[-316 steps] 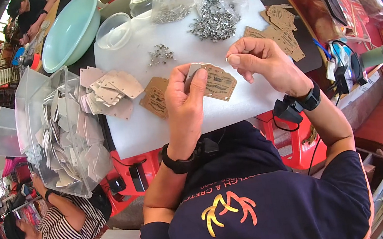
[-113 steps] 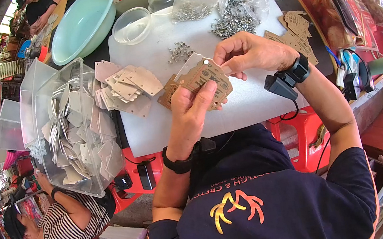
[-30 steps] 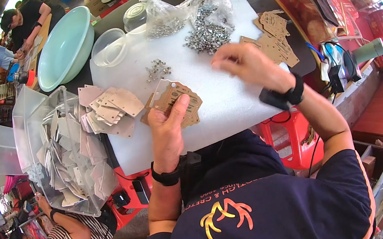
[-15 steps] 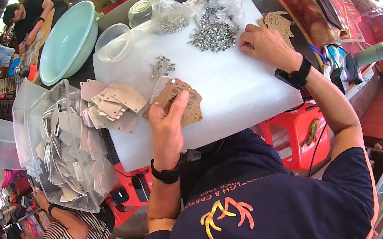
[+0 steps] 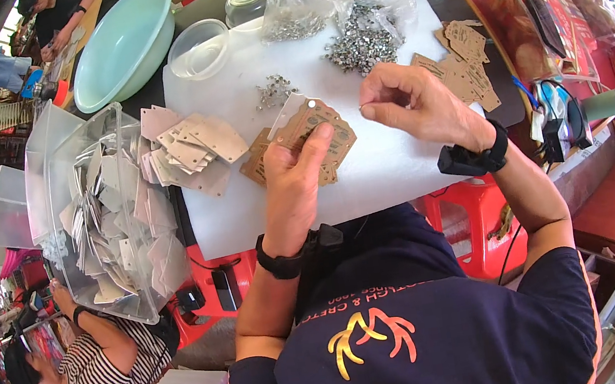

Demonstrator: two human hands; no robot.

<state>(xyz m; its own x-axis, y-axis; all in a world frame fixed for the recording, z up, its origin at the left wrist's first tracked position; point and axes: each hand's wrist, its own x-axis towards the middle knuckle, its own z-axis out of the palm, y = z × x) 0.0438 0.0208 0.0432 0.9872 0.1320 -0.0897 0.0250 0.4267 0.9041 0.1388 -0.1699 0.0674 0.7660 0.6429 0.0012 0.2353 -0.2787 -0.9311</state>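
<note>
Left hand [image 5: 293, 182] grips a brown scalloped cardboard tag [image 5: 340, 135], droppable if loosened; right of it, right hand [image 5: 420, 105] pinched closed, contents unclear.

The card [image 5: 341, 143] is dark-printed brown — the basin [image 5: 124, 49] turquoise.

Left hand [image 5: 295, 169] grips a brown card [image 5: 337, 137]; right hand [image 5: 420, 104] seemingly pinches 1 tiny piece [image 5: 362, 107].

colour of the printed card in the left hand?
The printed card is brown with darker print; best seen in the head view.
</note>
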